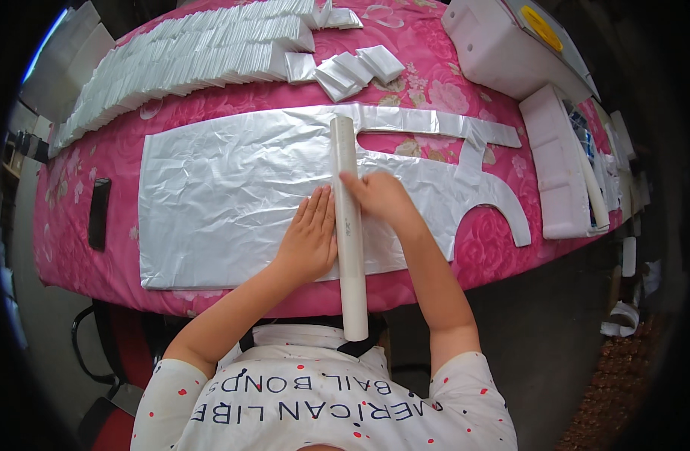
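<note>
A thin white plastic apron (pixel 224 195) lies spread flat on the pink flowered tablecloth (pixel 465 248). A long white tube (pixel 348 225) lies across the apron, running from the far side to past the near table edge. My left hand (pixel 309 237) rests flat, fingers together, on the plastic just left of the tube. My right hand (pixel 381 197) presses on the tube and the plastic at its right side. The apron's neck straps (pixel 480 161) stretch to the right.
Rows of folded white plastic packets (pixel 187 56) fill the far left of the table, with a few loose ones (pixel 356 69) beside them. A black phone (pixel 98 213) lies at the left edge. White foam trays (pixel 555 169) and a white box (pixel 503 45) stand at the right.
</note>
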A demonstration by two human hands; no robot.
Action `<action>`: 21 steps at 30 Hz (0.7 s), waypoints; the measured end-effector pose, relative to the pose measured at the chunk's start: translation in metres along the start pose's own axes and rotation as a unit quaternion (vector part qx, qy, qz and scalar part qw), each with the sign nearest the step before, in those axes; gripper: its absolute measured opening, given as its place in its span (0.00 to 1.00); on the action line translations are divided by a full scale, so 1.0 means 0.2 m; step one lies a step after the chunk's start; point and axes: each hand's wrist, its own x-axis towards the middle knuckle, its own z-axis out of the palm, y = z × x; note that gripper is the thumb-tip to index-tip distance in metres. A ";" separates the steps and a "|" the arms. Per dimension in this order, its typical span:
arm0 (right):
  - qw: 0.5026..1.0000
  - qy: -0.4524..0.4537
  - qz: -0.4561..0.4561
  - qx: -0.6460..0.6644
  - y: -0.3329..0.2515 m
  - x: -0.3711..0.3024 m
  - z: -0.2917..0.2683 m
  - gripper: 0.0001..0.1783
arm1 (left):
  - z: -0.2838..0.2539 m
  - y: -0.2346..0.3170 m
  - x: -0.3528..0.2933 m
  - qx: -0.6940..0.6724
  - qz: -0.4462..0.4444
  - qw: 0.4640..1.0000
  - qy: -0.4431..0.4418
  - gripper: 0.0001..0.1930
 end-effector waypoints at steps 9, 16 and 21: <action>0.663 0.077 -0.008 0.745 0.11 0.55 0.03 0.13 | 0.00 0.00 0.01 0.014 0.004 1.000 0.004 0.31; 0.519 0.156 -0.174 0.822 0.62 0.56 -0.59 0.09 | 0.00 -0.01 0.00 0.010 0.006 1.000 0.008 0.32; 0.588 0.207 -0.276 0.732 0.34 0.36 -0.81 0.13 | 0.01 -0.01 -0.01 -0.002 0.002 1.000 0.009 0.32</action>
